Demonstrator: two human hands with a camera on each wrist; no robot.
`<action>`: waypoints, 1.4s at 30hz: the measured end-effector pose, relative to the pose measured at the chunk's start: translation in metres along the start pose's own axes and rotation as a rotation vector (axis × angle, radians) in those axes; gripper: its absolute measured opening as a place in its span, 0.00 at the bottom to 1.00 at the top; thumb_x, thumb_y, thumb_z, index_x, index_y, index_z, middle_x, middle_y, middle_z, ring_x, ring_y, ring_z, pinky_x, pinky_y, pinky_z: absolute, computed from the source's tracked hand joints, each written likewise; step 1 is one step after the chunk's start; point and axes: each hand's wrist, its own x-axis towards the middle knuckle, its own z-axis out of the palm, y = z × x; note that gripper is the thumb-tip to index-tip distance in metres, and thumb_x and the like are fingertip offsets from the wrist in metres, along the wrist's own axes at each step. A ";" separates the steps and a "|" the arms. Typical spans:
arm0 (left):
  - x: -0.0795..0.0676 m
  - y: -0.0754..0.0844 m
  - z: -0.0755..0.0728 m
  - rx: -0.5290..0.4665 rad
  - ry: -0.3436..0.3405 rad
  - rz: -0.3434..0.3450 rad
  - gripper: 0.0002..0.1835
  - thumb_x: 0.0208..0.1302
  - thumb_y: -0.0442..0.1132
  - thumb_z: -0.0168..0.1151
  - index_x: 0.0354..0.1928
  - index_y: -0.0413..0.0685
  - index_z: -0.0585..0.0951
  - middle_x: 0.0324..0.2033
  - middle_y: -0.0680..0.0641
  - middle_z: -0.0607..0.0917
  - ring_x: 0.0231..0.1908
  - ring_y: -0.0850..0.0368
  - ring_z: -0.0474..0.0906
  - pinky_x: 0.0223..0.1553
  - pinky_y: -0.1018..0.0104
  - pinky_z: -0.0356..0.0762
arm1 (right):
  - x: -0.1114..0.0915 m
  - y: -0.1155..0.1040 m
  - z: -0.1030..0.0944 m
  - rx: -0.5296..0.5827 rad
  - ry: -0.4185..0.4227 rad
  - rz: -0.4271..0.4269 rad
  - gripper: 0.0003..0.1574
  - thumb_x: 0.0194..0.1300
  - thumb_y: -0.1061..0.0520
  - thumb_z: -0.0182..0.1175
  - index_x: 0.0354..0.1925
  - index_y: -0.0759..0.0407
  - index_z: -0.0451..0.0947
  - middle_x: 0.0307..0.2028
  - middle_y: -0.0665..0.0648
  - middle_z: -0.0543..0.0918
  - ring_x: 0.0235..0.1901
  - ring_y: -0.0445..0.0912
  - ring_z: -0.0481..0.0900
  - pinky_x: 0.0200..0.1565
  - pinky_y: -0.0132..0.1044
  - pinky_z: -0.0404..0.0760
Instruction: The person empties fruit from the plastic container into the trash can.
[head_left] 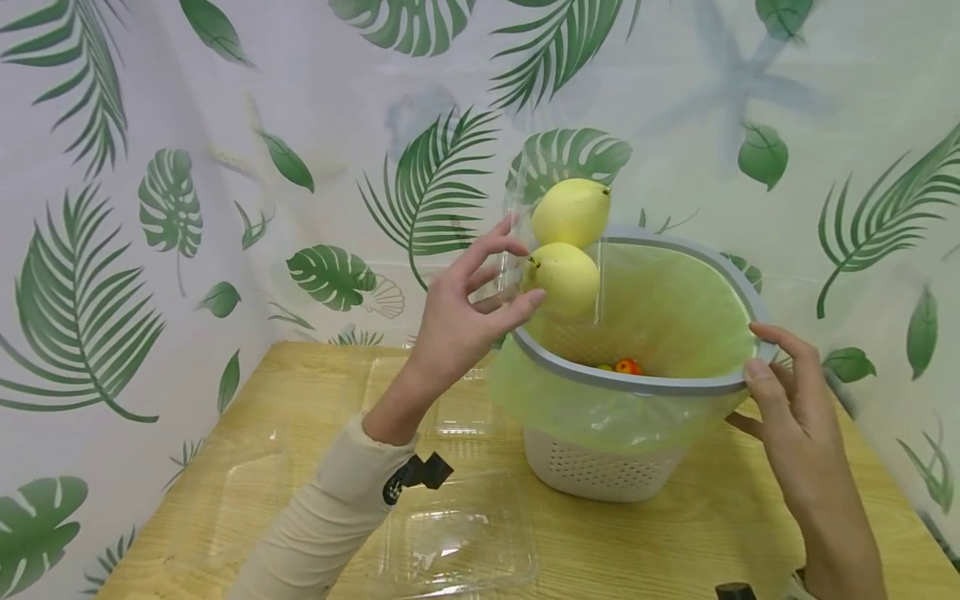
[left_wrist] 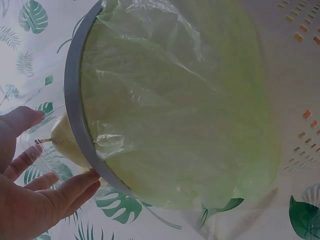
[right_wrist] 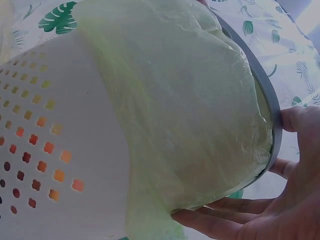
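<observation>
My left hand (head_left: 468,304) holds a tilted clear plastic container (head_left: 516,187) over the left side of a waste bin (head_left: 600,471). Two yellow pears, an upper pear (head_left: 572,212) and a lower pear (head_left: 567,282), are at the container, above the bin's opening. Thumb and fingers lie on either side of its near edge. The bin has a grey rim (head_left: 660,385) and a pale green bag (head_left: 585,417) folded over it. At the right end of that rim, my right hand (head_left: 806,417) grips it between thumb and fingers. Inside, a small red-orange item (head_left: 627,367) shows.
More clear plastic containers lie on the wooden table (head_left: 615,550): a near container (head_left: 457,542), a container behind it (head_left: 461,408) and a faint one on the left (head_left: 247,492). A leaf-print sheet (head_left: 315,208) hangs behind the table.
</observation>
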 end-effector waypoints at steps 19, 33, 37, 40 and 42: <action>-0.004 0.002 0.011 0.228 -0.056 0.189 0.18 0.52 0.26 0.69 0.45 0.35 0.76 0.66 0.40 0.66 0.66 0.49 0.62 0.46 0.56 0.78 | 0.000 -0.001 0.001 -0.024 -0.012 -0.004 0.29 0.75 0.55 0.41 0.71 0.48 0.53 0.60 0.67 0.61 0.53 0.47 0.70 0.35 0.28 0.80; 0.004 -0.037 0.014 0.425 -0.101 0.401 0.21 0.53 0.35 0.71 0.49 0.42 0.77 0.68 0.46 0.64 0.66 0.57 0.60 0.61 0.65 0.65 | -0.001 -0.001 0.001 -0.067 0.001 -0.010 0.29 0.75 0.55 0.41 0.71 0.48 0.53 0.59 0.65 0.62 0.52 0.46 0.71 0.35 0.28 0.80; 0.003 -0.038 0.016 0.458 -0.116 0.419 0.21 0.53 0.35 0.71 0.49 0.43 0.77 0.68 0.47 0.63 0.67 0.57 0.60 0.64 0.65 0.60 | -0.001 -0.002 0.001 -0.082 0.003 -0.013 0.29 0.75 0.54 0.41 0.71 0.48 0.53 0.60 0.65 0.63 0.51 0.45 0.72 0.35 0.28 0.80; 0.003 -0.038 0.017 0.477 -0.121 0.426 0.21 0.53 0.35 0.71 0.49 0.43 0.77 0.68 0.48 0.64 0.67 0.57 0.60 0.64 0.66 0.60 | -0.001 -0.003 0.000 -0.086 0.006 -0.013 0.29 0.75 0.54 0.41 0.71 0.47 0.53 0.59 0.66 0.63 0.51 0.44 0.72 0.35 0.28 0.80; 0.003 -0.038 0.017 0.487 -0.120 0.434 0.21 0.52 0.35 0.71 0.49 0.43 0.77 0.68 0.48 0.64 0.66 0.57 0.60 0.64 0.66 0.60 | -0.001 -0.003 0.000 -0.079 0.006 -0.012 0.29 0.75 0.54 0.41 0.71 0.48 0.53 0.59 0.66 0.63 0.51 0.44 0.72 0.35 0.28 0.80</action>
